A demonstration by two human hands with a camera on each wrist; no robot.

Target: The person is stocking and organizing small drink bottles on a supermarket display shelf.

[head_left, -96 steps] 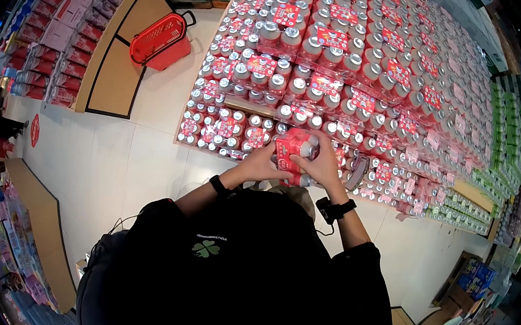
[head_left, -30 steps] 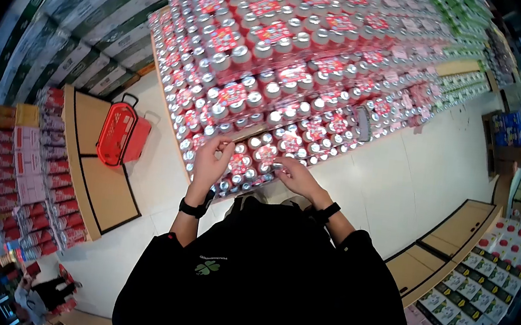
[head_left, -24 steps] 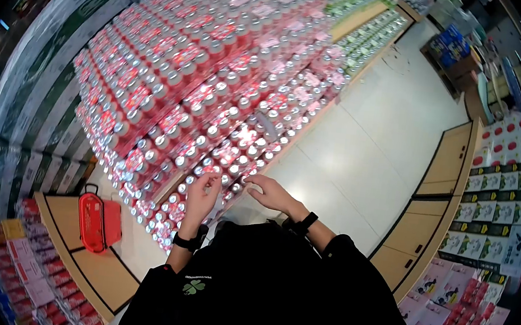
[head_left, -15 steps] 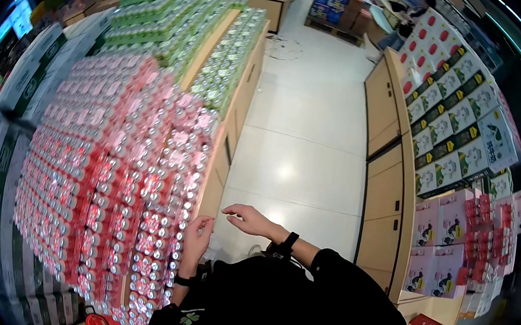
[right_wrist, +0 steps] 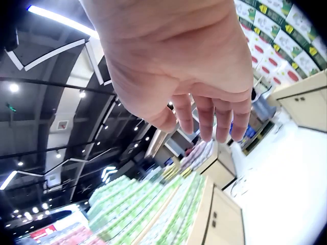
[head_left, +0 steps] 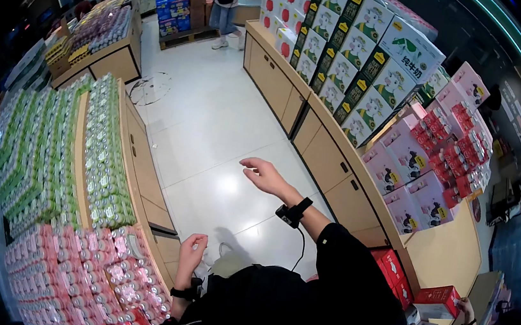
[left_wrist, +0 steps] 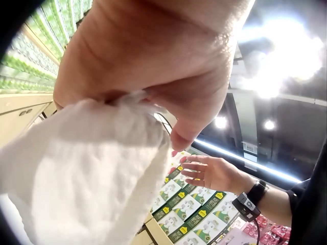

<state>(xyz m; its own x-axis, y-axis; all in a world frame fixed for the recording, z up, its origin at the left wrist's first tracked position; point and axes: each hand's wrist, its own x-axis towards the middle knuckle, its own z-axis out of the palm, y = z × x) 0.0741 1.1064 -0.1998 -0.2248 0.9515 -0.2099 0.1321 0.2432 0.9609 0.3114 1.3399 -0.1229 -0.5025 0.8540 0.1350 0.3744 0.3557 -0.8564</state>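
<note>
My left hand [head_left: 192,254] is low beside the stacked pink cans [head_left: 77,276], fingers curled inward. In the left wrist view, its fingers and thumb pinch the gathered top of a soft white cloth-like sheet [left_wrist: 87,168], which hangs below and fills much of that view. My right hand [head_left: 265,174] reaches out over the aisle floor. In the right wrist view its fingers [right_wrist: 207,117] hang relaxed and apart, with nothing in the palm. Black straps with cameras circle both wrists.
Green cans [head_left: 103,164] line the left counter [head_left: 144,168]. Milk cartons [head_left: 342,69] and pink boxes [head_left: 405,163] stand on the right counter [head_left: 331,164]. Pale aisle floor [head_left: 212,138] runs between. Another person's hand [head_left: 465,308] touches a red box [head_left: 438,298]; a person [head_left: 227,4] stands farther back.
Earlier both hands held a red shrink-wrapped can pack by the pile; it has left the hands. The view has swung right toward the aisle, and the right hand has moved forward, away from the left.
</note>
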